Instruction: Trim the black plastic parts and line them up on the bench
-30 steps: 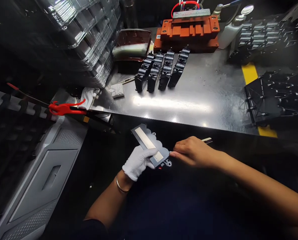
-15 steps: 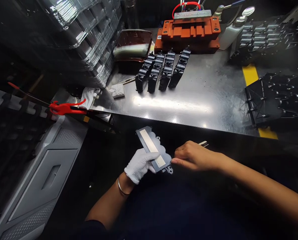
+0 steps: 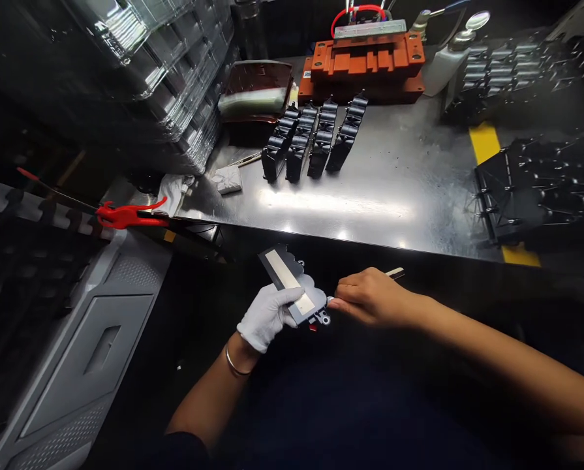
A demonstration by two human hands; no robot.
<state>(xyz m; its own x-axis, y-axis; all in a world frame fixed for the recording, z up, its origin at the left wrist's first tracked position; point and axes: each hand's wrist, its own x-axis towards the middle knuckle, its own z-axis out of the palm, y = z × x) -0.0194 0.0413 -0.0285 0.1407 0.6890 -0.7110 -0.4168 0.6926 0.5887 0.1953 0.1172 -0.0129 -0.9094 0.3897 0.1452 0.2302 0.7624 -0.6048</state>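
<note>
My left hand, in a white glove, is closed around a dark plastic part, its thumb lying over a pale rectangular strip. The part is tilted, with a scalloped edge on its right and a small ringed lug at its lower end. My right hand is bare and wraps a slim tool with a pale handle, whose end sticks out behind the fist. Its fingertips are at the part's lower right edge; the tool's working tip is mostly hidden. Both hands are in front of the metal bench.
Several black moulded parts stand in a row on the bench. Behind them is an orange fixture, with a bottle beside it. Stacked clear trays rise at left, above a red air gun. More black parts lie at right.
The dark part and both hands have shifted slightly left and up. A small red spot now shows beneath the part's lower end. Both grips are kept.
</note>
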